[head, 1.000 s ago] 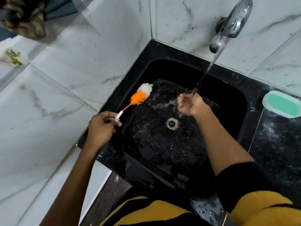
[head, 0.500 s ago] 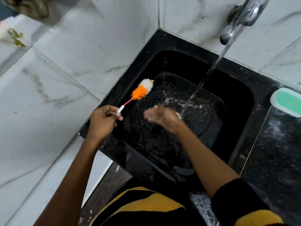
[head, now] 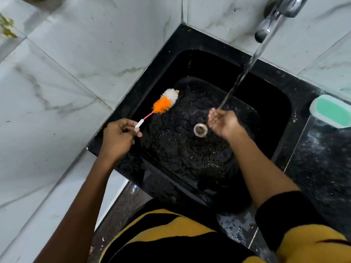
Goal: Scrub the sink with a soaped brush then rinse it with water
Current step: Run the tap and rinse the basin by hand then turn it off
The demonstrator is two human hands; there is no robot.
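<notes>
Soap dish (head: 331, 111) right of sink (head: 161, 59), tap (head: 273, 18) above

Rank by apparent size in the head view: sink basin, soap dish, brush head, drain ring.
1. sink basin
2. soap dish
3. brush head, somewhat smaller than the dish
4. drain ring

- The black sink (head: 281, 103) sits in a corner, with marble wall tiles (head: 76, 63) closing its left and far sides.
- The tap (head: 273, 18) overhangs the far right, its water stream (head: 245, 71) slanting down across the basin.
- The left hand (head: 118, 137) holds a brush (head: 163, 103) along the left rim.
- The right hand (head: 222, 122) is beside the drain (head: 200, 130).
- The basin's near part is open.
- A soap dish (head: 332, 112) stands on the counter (head: 319, 168) to the right.
</notes>
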